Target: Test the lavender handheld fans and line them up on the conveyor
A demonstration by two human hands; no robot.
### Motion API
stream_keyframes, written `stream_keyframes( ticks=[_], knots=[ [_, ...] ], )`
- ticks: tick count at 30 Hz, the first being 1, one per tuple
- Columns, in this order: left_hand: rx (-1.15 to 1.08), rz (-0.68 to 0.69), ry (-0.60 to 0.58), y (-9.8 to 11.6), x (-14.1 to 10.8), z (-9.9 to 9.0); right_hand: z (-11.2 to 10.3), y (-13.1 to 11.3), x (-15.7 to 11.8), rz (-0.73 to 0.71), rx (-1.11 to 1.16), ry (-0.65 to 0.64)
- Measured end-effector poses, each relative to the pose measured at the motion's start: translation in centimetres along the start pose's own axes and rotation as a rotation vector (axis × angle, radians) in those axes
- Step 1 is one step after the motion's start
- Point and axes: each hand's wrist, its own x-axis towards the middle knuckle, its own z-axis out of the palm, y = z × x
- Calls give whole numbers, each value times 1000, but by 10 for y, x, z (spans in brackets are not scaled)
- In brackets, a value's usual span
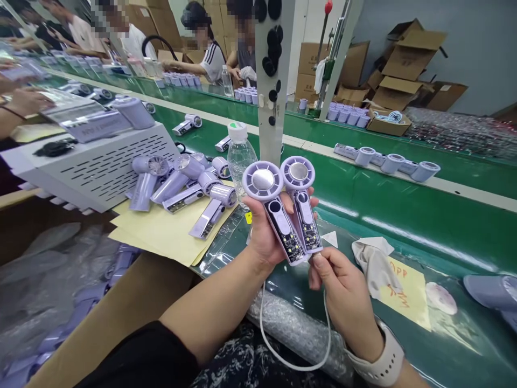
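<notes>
At left, a vented box (pixel 109 167) is standing on the table (pixel 436 345), with loose fans (pixel 143 188) lying beside it on yellow paper (pixel 173 245). A bottle (pixel 241 153) is standing just beyond the left hand (pixel 262 234), which is curling partly closed around two fans, holding them side by side above the table's near edge. The first fan (pixel 286 231) and second fan (pixel 306 218) are both pointing their round heads away from the wearer; their long axes are slanting down and rightward to the handle ends, the first more steeply tilted. Both are showing lilac rims, radial slots, silvery central discs and exposed circuit boards with small yellowish components. The right hand (pixel 343 283) is pinching, nearly shut, at the second fan's base, its fingers mostly hiding the end of a white cable (pixel 262 323) that is looping below. Farther right, a grey cloth (pixel 374 264) is lying partly over a marked note (pixel 414 296).
</notes>
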Motion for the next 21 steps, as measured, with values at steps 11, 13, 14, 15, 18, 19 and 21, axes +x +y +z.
stream_keyframes(
  ticks=[11, 13, 14, 15, 18, 19, 21],
  knots=[
    [147, 100, -46, -12, -8, -2, 12, -1, -3, 144, 282, 84],
    [157, 78, -59, -11, -8, -4, 11, -2, -3, 111, 207, 73],
    [164, 71, -64, -10, -7, -4, 10, -3, -2, 85, 157, 64],
    [169, 66, -59, -10, -7, -4, 8, -4, -2, 56, 104, 49],
    [163, 63, 25, -5, -3, -3, -3, -6, 1, -88, -37, 17],
    [155, 72, 59, -4, -2, -3, -8, -6, 4, -148, -92, 35],
    [158, 96, 95, -2, 0, -3, -17, -3, 9, -227, -229, 140]
  ],
)
